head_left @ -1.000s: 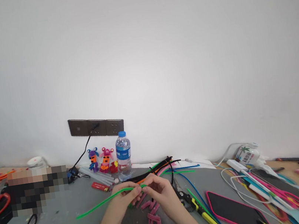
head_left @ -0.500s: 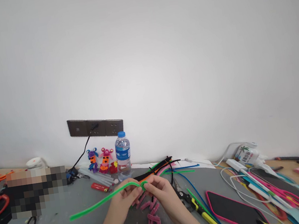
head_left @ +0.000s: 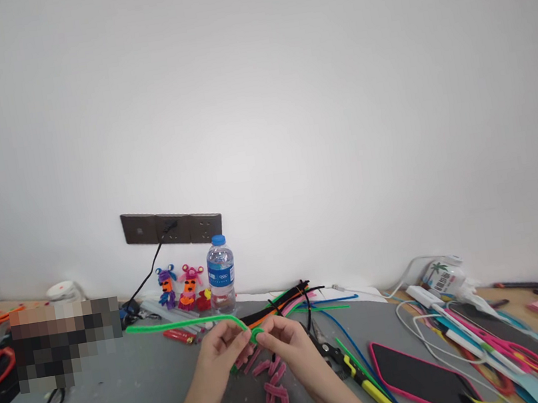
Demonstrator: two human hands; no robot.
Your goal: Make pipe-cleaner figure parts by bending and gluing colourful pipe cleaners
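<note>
A green pipe cleaner [head_left: 181,324] is pinched between my two hands, its long free end reaching out to the left and a small curl at the fingertips. My left hand [head_left: 225,347] grips it close to the bend. The fingers of my right hand [head_left: 282,337] close on the curled part, almost touching the left ones. Below the hands lie several folded pink pipe cleaner pieces [head_left: 276,392], partly hidden by my fingers. Beside my right wrist rest pliers with yellow-and-black handles [head_left: 355,374].
Behind stand a water bottle [head_left: 222,272] and small pipe cleaner figures [head_left: 189,287]. A bundle of black and orange pipe cleaners [head_left: 284,300] lies past my hands. Rightward are a pink-edged phone [head_left: 421,377], white cables [head_left: 424,340] and pink scissors [head_left: 519,353]. Orange-handled scissors [head_left: 1,373] lie left.
The pipe cleaner's free end has swung upward and now runs nearly level. Both hands stay almost in place, still pinching it.
</note>
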